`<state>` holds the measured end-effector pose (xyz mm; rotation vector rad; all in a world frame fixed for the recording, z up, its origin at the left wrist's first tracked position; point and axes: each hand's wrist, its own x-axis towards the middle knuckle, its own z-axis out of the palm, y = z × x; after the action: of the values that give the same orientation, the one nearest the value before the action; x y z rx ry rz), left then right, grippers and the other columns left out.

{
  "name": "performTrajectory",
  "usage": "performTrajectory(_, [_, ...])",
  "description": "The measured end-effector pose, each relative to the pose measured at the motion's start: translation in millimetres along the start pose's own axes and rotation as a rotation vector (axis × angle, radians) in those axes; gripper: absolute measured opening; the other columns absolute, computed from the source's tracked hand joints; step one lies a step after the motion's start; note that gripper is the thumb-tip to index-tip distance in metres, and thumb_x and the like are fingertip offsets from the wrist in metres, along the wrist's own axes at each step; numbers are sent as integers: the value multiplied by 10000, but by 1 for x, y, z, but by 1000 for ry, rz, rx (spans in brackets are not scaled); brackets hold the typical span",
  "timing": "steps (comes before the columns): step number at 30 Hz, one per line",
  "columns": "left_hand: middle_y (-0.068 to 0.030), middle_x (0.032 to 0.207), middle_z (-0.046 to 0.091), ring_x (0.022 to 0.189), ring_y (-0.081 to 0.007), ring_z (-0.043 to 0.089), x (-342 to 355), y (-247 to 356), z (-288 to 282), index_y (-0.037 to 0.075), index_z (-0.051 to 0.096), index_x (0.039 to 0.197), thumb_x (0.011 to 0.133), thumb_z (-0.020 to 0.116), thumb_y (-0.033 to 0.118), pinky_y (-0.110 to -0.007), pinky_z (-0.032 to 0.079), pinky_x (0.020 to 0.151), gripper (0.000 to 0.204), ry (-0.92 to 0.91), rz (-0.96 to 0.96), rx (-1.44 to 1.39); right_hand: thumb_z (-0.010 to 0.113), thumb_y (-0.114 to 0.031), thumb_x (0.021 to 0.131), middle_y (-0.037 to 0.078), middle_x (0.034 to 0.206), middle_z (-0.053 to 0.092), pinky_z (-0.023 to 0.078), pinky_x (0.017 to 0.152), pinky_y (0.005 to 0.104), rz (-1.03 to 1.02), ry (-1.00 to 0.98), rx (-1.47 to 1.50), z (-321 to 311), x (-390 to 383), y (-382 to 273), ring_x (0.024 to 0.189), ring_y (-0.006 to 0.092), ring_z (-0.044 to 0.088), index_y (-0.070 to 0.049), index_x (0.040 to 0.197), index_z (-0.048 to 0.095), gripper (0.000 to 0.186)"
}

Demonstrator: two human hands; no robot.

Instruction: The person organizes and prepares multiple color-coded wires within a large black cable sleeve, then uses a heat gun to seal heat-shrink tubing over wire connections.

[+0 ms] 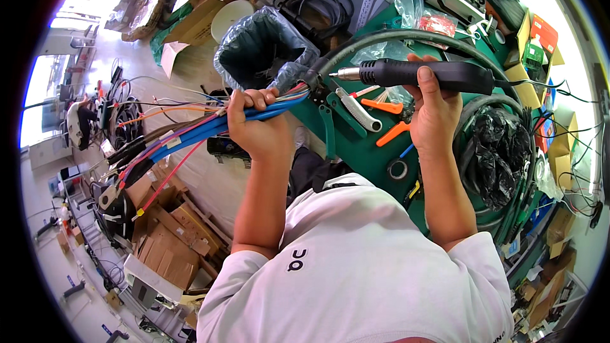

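Observation:
My left hand (257, 124) is closed around a bundle of wires (197, 128), among them thick blue ones and thin red, orange, purple and white ones. They fan out to the left and come from the stripped end of a thick black cable (406, 35), which arcs over the table to the right. In my right hand (433, 108) is a black corded pen-like tool (438, 76) with a ribbed front and a pointed metal tip. Its tip points left, close to the cable end; whether they touch I cannot tell.
On the green table (343, 143) lie a grey-handled tool (359, 111), orange-handled tools (394, 133), a tape roll (398, 169) and a coiled cable with black plastic (499, 159). A lined bin (260, 51) stands beyond my left hand. Cardboard boxes (171, 241) sit at lower left.

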<state>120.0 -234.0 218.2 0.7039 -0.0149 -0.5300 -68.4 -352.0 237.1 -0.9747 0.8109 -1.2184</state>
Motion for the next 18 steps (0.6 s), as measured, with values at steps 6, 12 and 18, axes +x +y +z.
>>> performTrajectory(6, [-29,557,444,584,-172,453,3,0,-5,111,412,625,859,498,197,-368,403,725,264,-31,-4,22,636,-135,838,147,1039,584,547,818,336,34,-15,-8,-2,-3,5,1032,246,579,23,1058,526,293])
performTrajectory(12, [-28,567,446,595,-170,458,3,0,-5,112,416,625,853,505,197,-365,403,731,259,-39,-22,28,658,-154,824,136,1042,589,523,812,316,49,-2,-5,1,-4,6,1001,220,585,13,1073,515,332])
performTrajectory(18, [-21,566,417,593,-170,436,2,-4,-13,117,396,628,869,468,219,-365,381,720,272,-184,35,61,664,-169,819,122,1040,576,527,812,322,36,-29,11,6,-4,4,997,224,584,24,1075,502,360])
